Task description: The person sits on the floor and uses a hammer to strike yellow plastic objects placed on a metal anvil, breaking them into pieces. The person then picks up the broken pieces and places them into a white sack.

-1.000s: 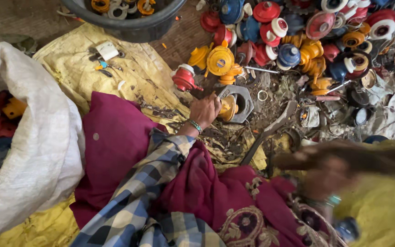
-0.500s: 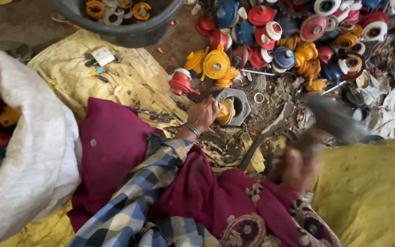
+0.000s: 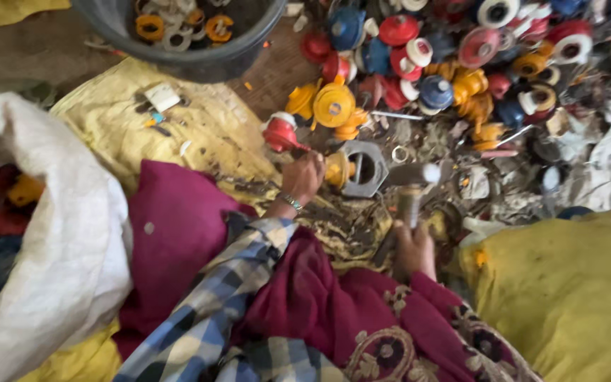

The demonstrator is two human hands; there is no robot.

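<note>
Looking down from the head camera: the left hand (image 3: 304, 178) is closed around a small yellow spool piece (image 3: 336, 170), pressing it against the side of a big grey metal nut (image 3: 363, 168) that lies flat on the ground. The yellow piece sticks out to the right of the fingers, touching the nut's rim, so it sits between the hand and the nut.

The right hand (image 3: 414, 249) is clenched on the handle of a hammer (image 3: 410, 185). The handle runs up from the fist and the blurred head sits just to the right of the nut, right next to it. Can't tell if the head is touching the nut, too smeared.

Around all that: a pile of plastic spools (image 3: 454, 64) in red, blue, yellow and white spreads across the top right. A red and white spool (image 3: 280, 131) lies just up-left of the left hand. A dark round tub (image 3: 199, 58) at the top holds a few yellow and white rings. A yellow sack (image 3: 199, 134) is spread flat under the work spot, with a small white rectangular tag (image 3: 162, 96) and a tiny blue scrap beside it on its upper part. There's a white woven bag (image 3: 51, 255) on the left and another yellow sack (image 3: 567, 290) bulging at lower right.
</note>
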